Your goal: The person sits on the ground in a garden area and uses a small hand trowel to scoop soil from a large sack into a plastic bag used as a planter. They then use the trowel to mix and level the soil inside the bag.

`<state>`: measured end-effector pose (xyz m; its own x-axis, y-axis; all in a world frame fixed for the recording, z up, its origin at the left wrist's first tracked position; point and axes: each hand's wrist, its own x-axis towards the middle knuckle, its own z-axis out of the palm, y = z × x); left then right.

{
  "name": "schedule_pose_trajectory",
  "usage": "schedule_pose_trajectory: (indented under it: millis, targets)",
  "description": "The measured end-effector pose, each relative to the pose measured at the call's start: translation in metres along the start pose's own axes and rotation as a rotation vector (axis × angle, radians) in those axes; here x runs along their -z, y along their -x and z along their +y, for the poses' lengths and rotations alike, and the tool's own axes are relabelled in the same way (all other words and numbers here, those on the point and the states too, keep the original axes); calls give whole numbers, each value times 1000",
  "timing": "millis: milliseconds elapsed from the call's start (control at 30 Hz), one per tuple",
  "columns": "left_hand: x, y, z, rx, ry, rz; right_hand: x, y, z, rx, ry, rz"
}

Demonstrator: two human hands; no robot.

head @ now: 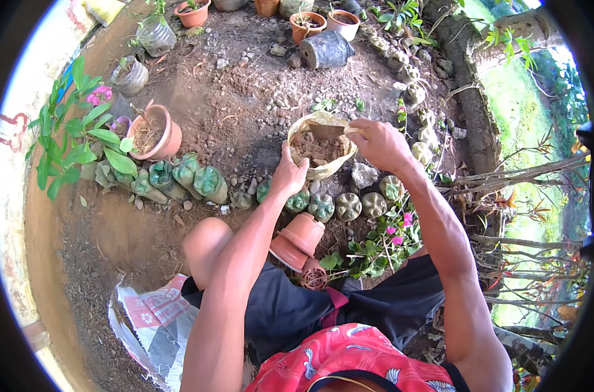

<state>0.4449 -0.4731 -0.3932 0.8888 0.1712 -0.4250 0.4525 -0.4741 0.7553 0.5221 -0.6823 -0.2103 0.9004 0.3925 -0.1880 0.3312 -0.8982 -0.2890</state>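
My left hand [292, 172] grips the near left rim of a pale, round, soft-walled container [332, 169] with brown soil [317, 148] inside. On its right side, my right hand [379, 143] is closed around the handle of a trowel-like tool, whose flat brown blade [326, 131] lies within the container against the soil. The handle is mostly hidden by the fingers. Just below the container runs a row of upturned plastic bottles [321, 207] set in the ground. Stacked terracotta-coloured plastic pots [302, 234] lie on their side between my knees and that row.
Cut stems with pink flowers [385, 240] lie by my right leg. A printed woven sack [154, 313] is at lower left. A potted plant pot [158, 132] stands left; a black pot [325, 49] lies tipped ahead. A tree trunk [466, 98] and bare branches [522, 171] border the right.
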Motion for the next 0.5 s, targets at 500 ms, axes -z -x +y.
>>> schedule_pose_trajectory:
  millis: [500]
  targets:
    - [-12, -50, 15, 324, 416, -102, -120, 10, 9, -52, -30, -13]
